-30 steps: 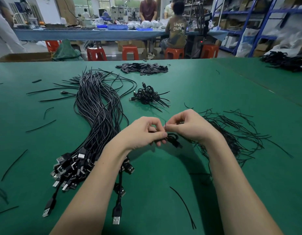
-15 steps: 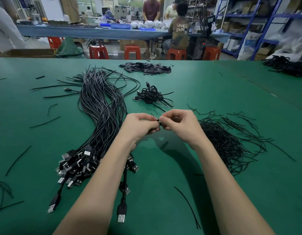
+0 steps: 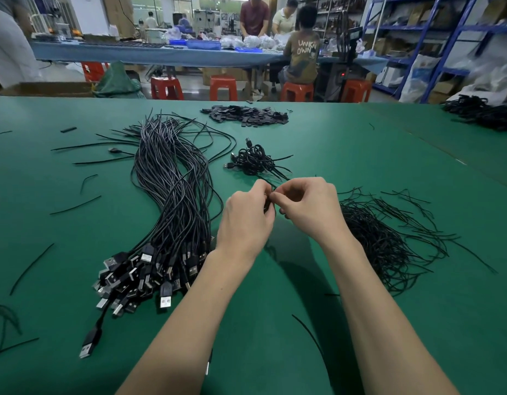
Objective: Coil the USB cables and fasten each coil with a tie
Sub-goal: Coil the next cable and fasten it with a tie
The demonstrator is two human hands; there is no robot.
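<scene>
My left hand [image 3: 246, 220] and my right hand [image 3: 309, 208] meet above the green table, fingertips together. Between them sits a small black coiled cable [image 3: 269, 207], mostly hidden by my left fingers. My right fingertips pinch a thin black tie at the coil. A long bundle of loose black USB cables [image 3: 175, 201] lies to the left, its plugs [image 3: 144, 277] fanned toward me. A heap of black ties [image 3: 386, 238] lies to the right. A small pile of tied coils [image 3: 253, 161] rests just beyond my hands.
The green table [image 3: 360, 143] carries stray ties on its left side and one near my right forearm [image 3: 306, 329]. A pile of flat black pieces [image 3: 246, 115] lies at the far middle. More black cables [image 3: 485, 112] sit far right. People work at a table behind.
Both hands have lifted away from me toward the pile of tied coils, staying joined. The coil that hung below my fingers is now tucked inside my left hand.
</scene>
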